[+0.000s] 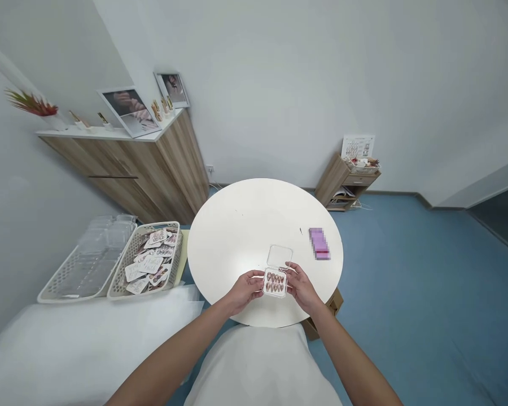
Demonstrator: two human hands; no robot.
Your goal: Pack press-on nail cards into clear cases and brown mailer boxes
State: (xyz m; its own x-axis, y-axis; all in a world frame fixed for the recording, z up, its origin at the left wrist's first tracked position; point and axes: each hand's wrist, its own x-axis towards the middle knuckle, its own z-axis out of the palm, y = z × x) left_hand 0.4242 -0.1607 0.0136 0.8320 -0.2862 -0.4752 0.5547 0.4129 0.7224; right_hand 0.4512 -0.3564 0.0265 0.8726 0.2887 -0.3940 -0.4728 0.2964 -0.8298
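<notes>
Between my two hands is a small clear plastic box (275, 292) with its hinged lid (280, 255) raised on the far side. Inside lie two rows of shiny brownish press-on nails (274, 277). My left hand (244, 290) grips the box's left edge, fingers closed on it. On the opposite edge, my right hand (303, 288) is closed on the box too, its fingers reaching toward the hinge; a small dark spot near those fingertips is too small to make out. Both hands are over the near part of the white oval table (237, 225).
A purple pixelated block (319, 243) and a tiny dark item (301, 230) lie on the table's right side. To the left, one basket (175, 248) holds carded nail sets; another basket (59, 285) holds clear plastic packaging. A wooden cabinet (178, 163) and small shelf unit (328, 177) stand behind.
</notes>
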